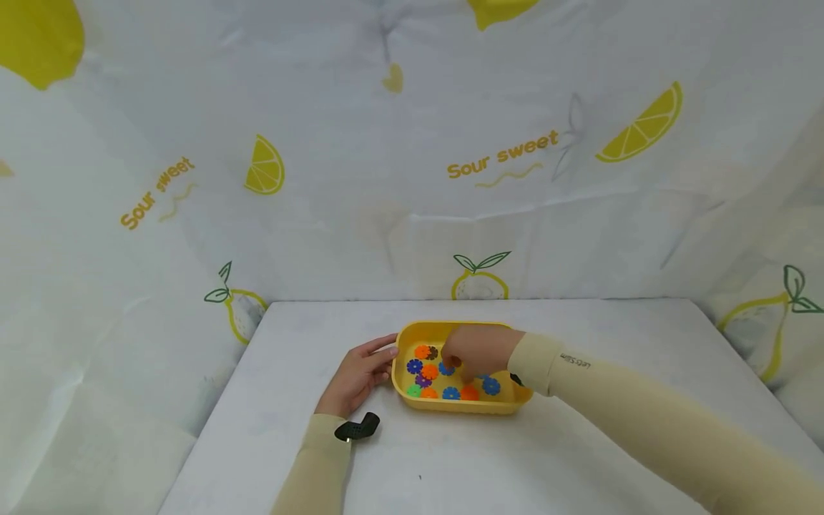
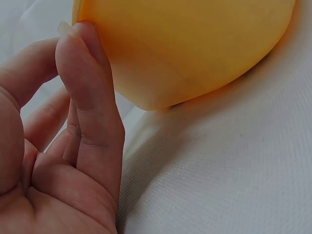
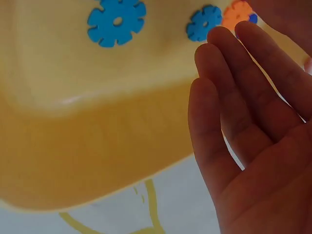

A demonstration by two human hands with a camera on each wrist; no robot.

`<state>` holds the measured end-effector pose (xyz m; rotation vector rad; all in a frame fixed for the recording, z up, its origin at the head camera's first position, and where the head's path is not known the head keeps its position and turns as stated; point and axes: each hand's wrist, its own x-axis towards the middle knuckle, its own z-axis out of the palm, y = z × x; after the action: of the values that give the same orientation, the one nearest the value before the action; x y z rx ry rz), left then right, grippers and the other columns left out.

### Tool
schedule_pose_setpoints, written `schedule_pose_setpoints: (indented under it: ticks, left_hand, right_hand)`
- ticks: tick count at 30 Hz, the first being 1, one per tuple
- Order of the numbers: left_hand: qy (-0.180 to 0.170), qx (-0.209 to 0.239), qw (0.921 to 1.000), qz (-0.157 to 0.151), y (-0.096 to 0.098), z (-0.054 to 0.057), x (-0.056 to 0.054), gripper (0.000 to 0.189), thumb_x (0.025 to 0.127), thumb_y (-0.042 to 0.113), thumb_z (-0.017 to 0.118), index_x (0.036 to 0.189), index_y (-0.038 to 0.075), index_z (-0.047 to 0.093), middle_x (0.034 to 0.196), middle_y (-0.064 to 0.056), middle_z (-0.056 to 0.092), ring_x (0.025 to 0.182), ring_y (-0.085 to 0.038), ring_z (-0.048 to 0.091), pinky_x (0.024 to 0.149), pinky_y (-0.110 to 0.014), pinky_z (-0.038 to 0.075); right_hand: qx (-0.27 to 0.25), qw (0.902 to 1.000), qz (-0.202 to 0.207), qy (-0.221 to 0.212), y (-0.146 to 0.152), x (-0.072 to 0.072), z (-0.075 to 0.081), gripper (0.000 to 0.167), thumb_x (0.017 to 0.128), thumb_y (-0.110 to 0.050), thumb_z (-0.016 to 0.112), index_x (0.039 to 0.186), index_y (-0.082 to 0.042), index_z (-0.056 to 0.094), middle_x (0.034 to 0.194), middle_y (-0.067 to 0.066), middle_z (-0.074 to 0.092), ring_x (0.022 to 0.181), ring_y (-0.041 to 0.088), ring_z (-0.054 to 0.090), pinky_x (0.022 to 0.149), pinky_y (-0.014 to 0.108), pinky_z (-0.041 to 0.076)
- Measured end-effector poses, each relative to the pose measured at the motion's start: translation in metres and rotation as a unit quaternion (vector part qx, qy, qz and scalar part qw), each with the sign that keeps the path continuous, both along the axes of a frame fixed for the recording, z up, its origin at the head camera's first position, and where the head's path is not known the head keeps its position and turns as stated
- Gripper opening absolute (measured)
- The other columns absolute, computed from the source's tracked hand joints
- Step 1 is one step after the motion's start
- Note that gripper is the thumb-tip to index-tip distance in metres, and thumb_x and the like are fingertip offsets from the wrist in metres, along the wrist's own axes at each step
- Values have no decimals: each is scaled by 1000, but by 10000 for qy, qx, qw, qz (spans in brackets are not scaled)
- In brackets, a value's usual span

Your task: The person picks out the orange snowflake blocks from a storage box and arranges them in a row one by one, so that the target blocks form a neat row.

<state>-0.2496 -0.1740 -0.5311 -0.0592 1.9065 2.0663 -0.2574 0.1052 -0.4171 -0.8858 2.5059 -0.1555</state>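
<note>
A yellow plastic tray [image 1: 450, 406] stands on the white table, with several notched snowflake discs inside. My left hand [image 1: 356, 375] holds the tray's left end, thumb at the rim and fingers against the outer wall; the left wrist view shows this wall [image 2: 195, 44] close up. My right hand [image 1: 483, 347] reaches down into the tray over the discs. In the right wrist view its fingers [image 3: 214, 117] are loosely extended, and no disc shows in them; the thumb is mostly cut off. A blue disc [image 3: 117, 22] lies on the tray floor nearby, with an orange disc [image 3: 234, 14] farther off.
Purple discs [image 1: 415, 366] and a green disc [image 1: 413, 390] lie toward the tray's left side. The white tabletop [image 1: 566, 458] surrounds the tray. A white lemon-print cloth [image 1: 360, 236] hangs behind the table. Each wrist carries a black device [image 1: 357, 428].
</note>
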Motion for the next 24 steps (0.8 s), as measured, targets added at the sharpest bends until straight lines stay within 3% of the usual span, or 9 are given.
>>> schedule_pose_setpoints:
  ticks: [6, 12, 18, 24]
  left_hand:
    - [30, -39, 10000, -41, 2, 6, -4, 57, 93, 42, 86, 145, 24, 70, 109, -5, 75, 81, -14, 63, 74, -21, 57]
    - [48, -81, 10000, 19, 2, 4, -2, 58, 92, 42, 86, 145, 22, 70, 108, -5, 74, 83, -14, 63, 74, -21, 57]
    - [-61, -85, 9999, -65, 2, 0, 5, 57, 95, 39, 85, 147, 21, 69, 108, -3, 75, 83, -14, 64, 76, -21, 58]
    - [77, 47, 10000, -34, 1, 4, 4, 59, 94, 39, 86, 147, 19, 69, 107, -4, 75, 80, -13, 64, 74, -21, 58]
  right_hand:
    - [333, 9992, -176, 93, -3, 10, -4, 13, 94, -14, 84, 98, -24, 77, 91, -11, 67, 90, 15, 60, 93, 35, 57]
    - [544, 9979, 123, 319, -10, 11, -18, 22, 93, -18, 86, 83, -24, 67, 81, -7, 61, 79, 15, 56, 80, 31, 52]
    - [539, 9979, 274, 235, -13, 14, -28, 22, 91, -20, 89, 85, -23, 68, 81, -10, 63, 78, 14, 56, 82, 29, 54]
    - [553, 9968, 430, 388, -14, 14, -26, 21, 92, -10, 86, 86, -22, 69, 82, -8, 62, 79, 15, 56, 85, 30, 56]
